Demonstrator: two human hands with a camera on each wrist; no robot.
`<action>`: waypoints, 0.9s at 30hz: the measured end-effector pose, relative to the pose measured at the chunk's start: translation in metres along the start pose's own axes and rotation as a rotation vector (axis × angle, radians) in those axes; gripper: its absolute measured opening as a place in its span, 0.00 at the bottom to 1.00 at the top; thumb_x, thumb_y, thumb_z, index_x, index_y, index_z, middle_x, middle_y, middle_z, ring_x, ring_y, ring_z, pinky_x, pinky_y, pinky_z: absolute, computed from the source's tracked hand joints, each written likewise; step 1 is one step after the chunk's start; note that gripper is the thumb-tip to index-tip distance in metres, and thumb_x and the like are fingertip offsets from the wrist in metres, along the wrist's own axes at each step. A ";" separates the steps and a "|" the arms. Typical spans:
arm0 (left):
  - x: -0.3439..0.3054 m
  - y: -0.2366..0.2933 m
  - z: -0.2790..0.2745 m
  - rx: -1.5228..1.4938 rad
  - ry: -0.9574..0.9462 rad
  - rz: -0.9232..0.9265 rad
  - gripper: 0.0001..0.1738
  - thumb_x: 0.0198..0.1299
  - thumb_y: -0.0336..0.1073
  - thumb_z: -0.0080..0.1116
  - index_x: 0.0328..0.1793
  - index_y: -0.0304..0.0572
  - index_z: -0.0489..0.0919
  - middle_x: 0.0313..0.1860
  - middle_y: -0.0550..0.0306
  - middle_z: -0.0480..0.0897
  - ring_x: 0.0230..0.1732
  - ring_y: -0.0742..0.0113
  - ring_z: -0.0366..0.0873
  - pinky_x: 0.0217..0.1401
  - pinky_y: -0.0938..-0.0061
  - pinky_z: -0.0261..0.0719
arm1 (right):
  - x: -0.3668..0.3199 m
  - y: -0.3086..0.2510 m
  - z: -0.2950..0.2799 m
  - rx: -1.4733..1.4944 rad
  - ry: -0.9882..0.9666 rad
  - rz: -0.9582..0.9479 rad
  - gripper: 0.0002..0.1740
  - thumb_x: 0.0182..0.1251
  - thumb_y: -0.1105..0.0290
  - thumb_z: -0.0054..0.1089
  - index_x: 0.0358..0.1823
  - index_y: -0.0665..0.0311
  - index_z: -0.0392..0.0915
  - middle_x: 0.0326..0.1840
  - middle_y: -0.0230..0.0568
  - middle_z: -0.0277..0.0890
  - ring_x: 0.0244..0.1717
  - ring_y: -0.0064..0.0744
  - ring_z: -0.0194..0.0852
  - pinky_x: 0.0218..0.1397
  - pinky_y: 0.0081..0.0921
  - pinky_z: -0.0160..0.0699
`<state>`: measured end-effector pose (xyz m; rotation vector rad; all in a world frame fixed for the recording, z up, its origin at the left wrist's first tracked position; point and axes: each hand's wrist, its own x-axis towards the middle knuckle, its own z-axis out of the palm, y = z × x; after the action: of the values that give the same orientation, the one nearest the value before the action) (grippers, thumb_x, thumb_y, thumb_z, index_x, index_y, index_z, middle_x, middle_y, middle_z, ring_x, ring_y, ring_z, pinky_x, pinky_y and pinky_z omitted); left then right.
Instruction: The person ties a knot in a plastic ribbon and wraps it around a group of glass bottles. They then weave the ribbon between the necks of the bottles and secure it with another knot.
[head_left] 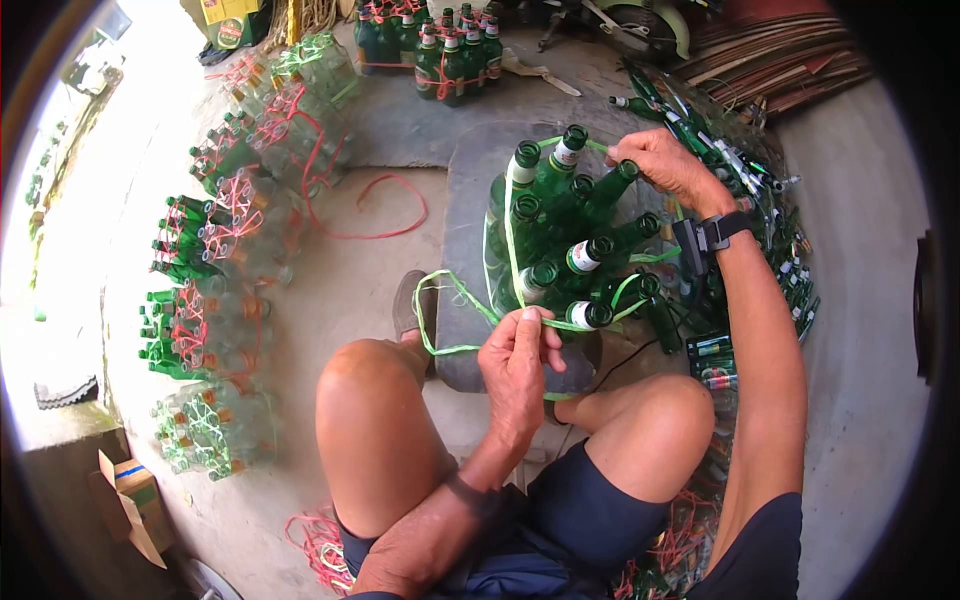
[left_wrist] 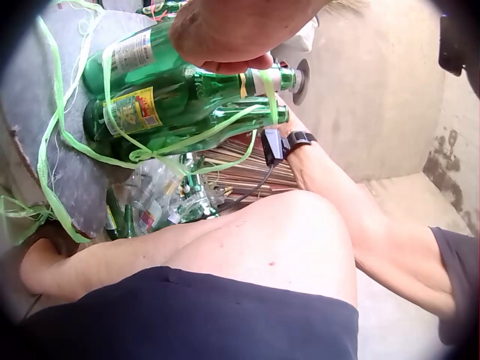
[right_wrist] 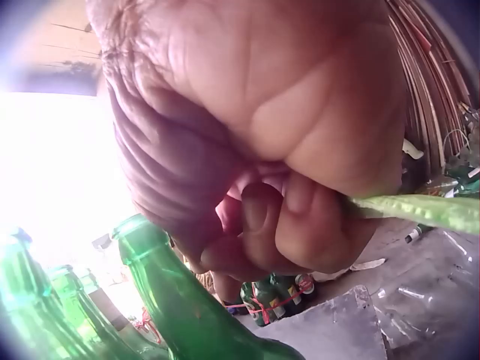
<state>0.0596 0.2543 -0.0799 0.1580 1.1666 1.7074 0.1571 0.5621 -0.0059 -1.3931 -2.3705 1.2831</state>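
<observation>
Several green glass bottles (head_left: 583,257) stand in a cluster on a grey board (head_left: 470,160) in front of the person's knees. Light-green plastic twine (head_left: 508,225) runs around the cluster and over its top. At the near side, the left hand (head_left: 518,365) pinches the twine between thumb and fingers, close to the bottle necks. A loose loop trails off to its left. Beyond the cluster's far right, the right hand (head_left: 665,170) grips another stretch of twine, its fingers (right_wrist: 300,232) curled around it beside a bottle neck. Labels on two bottles (left_wrist: 135,111) show in the left wrist view.
Bundles of clear and green bottles (head_left: 235,215) tied with twine line the left. More tied green bottles (head_left: 455,60) stand at the back. Loose bottles (head_left: 700,140) pile up on the right, near stacked wooden strips (head_left: 770,60). Red twine (head_left: 400,205) lies on the floor.
</observation>
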 end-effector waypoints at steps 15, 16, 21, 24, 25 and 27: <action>0.010 -0.001 -0.002 0.041 -0.069 0.068 0.16 0.81 0.41 0.53 0.50 0.34 0.84 0.30 0.59 0.82 0.23 0.74 0.76 0.28 0.80 0.74 | -0.047 0.042 0.030 0.118 0.238 -0.200 0.13 0.77 0.66 0.60 0.47 0.71 0.84 0.28 0.24 0.74 0.33 0.17 0.66 0.38 0.23 0.70; 0.010 -0.002 -0.002 0.042 -0.071 0.066 0.16 0.81 0.41 0.53 0.50 0.34 0.84 0.30 0.59 0.82 0.23 0.74 0.76 0.28 0.80 0.74 | -0.049 0.042 0.031 0.119 0.240 -0.198 0.13 0.77 0.66 0.60 0.47 0.71 0.84 0.28 0.24 0.74 0.33 0.17 0.66 0.38 0.23 0.70; 0.006 -0.005 -0.005 0.068 -0.094 0.067 0.16 0.79 0.41 0.55 0.54 0.34 0.84 0.33 0.59 0.84 0.24 0.75 0.77 0.29 0.80 0.75 | -0.058 0.049 0.035 -0.029 0.322 -0.335 0.14 0.78 0.66 0.59 0.51 0.72 0.83 0.28 0.36 0.77 0.35 0.23 0.72 0.43 0.28 0.76; 0.003 -0.004 -0.002 0.116 -0.087 0.080 0.14 0.78 0.38 0.56 0.55 0.34 0.84 0.34 0.60 0.84 0.26 0.75 0.78 0.32 0.80 0.76 | -0.063 0.052 0.036 -0.103 0.368 -0.367 0.13 0.78 0.67 0.57 0.51 0.70 0.83 0.30 0.47 0.79 0.34 0.30 0.75 0.44 0.32 0.78; 0.003 -0.005 -0.002 0.118 -0.088 0.077 0.14 0.78 0.38 0.56 0.55 0.34 0.84 0.34 0.60 0.84 0.26 0.75 0.78 0.32 0.80 0.76 | -0.066 0.052 0.036 -0.102 0.368 -0.364 0.13 0.78 0.67 0.57 0.51 0.70 0.83 0.30 0.47 0.79 0.34 0.30 0.75 0.44 0.32 0.78; 0.002 -0.007 -0.002 0.185 -0.142 0.142 0.13 0.74 0.32 0.60 0.60 0.34 0.82 0.36 0.63 0.83 0.30 0.77 0.79 0.36 0.81 0.79 | -0.074 0.051 0.034 -0.168 0.349 -0.334 0.13 0.78 0.66 0.56 0.52 0.69 0.83 0.33 0.54 0.81 0.34 0.41 0.82 0.44 0.37 0.79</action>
<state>0.0623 0.2548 -0.0867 0.4792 1.2293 1.6789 0.2182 0.4963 -0.0411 -1.0856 -2.3701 0.7079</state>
